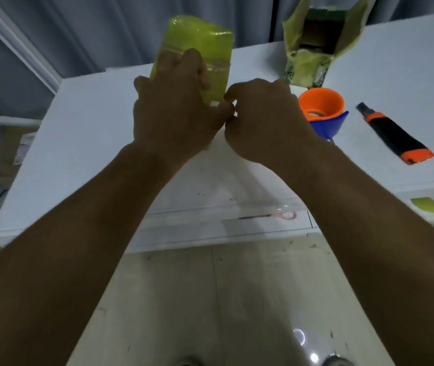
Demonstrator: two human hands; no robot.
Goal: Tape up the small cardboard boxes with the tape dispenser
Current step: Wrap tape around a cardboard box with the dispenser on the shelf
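A small yellow-green box, wrapped in glossy clear tape, stands tilted above the white table. My left hand grips its lower part, fingers curled round its near face. My right hand sits right beside it, fingertips pinching something small at the box's lower corner; what it pinches is too small and blurred to name. The orange and blue tape dispenser lies on the table just right of my right hand, partly hidden by it. A second yellow-green box stands open at the back.
A black and orange utility knife lies on the table at the right. A yellow-green scrap sits on the ledge at the right edge. Grey curtains hang behind the table. Pale floor tiles show below the table's front edge.
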